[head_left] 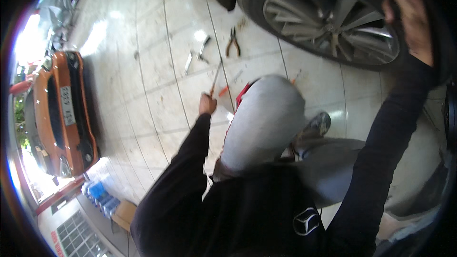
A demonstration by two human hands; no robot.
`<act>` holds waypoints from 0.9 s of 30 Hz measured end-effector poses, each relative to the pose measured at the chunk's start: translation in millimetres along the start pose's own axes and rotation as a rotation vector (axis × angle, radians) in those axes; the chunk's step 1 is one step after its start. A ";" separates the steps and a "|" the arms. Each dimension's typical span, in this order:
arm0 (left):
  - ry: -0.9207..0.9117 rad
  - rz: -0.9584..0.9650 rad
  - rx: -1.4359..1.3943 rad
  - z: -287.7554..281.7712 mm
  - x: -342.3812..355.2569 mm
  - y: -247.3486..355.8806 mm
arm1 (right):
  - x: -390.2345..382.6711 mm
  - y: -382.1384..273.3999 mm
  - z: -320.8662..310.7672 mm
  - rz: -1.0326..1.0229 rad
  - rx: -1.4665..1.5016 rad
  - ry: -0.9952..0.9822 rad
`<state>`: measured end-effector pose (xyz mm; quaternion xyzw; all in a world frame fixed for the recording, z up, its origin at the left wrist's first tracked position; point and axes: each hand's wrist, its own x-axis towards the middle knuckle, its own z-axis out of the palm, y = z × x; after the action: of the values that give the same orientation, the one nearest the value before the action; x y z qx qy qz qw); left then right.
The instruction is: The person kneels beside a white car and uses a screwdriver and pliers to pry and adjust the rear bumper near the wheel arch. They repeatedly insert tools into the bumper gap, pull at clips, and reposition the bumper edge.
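Observation:
My left hand is closed around the handle of a long screwdriver, its thin shaft pointing away from me just over the tiled floor. Beside it lies a second screwdriver with an orange-red handle. My right hand rests against the tread of a car wheel at the upper right, its fingers stretched and apart. The wheel has a dark tyre and a grey spoked rim. Farther out on the floor are pliers with orange-brown handles, a tool with a black grip and a small silver wrench.
My bent knee in grey trousers stands between my arms. A thin tool lies past it. An orange car is parked at the left. Blue-capped bottle packs and a cardboard box sit at the lower left.

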<state>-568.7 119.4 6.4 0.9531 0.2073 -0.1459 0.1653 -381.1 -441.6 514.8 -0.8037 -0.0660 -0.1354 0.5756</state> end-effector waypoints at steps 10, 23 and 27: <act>0.100 0.479 -1.109 -245.1 -167.5 323.3 | 17.2 40.5 -55.3 -0.397 -0.128 0.009; 0.282 0.612 -1.089 -240.8 -232.5 440.4 | 30.0 49.1 -2.0 -0.524 -0.238 -0.207; 0.406 0.656 -0.844 -265.8 -203.4 404.0 | 18.1 47.0 -33.9 -0.296 -0.138 -0.346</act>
<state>-511.2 -198.5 419.7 0.8278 -0.0315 0.1947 0.5252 -356.3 -490.0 487.7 -0.8340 -0.2715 -0.0828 0.4732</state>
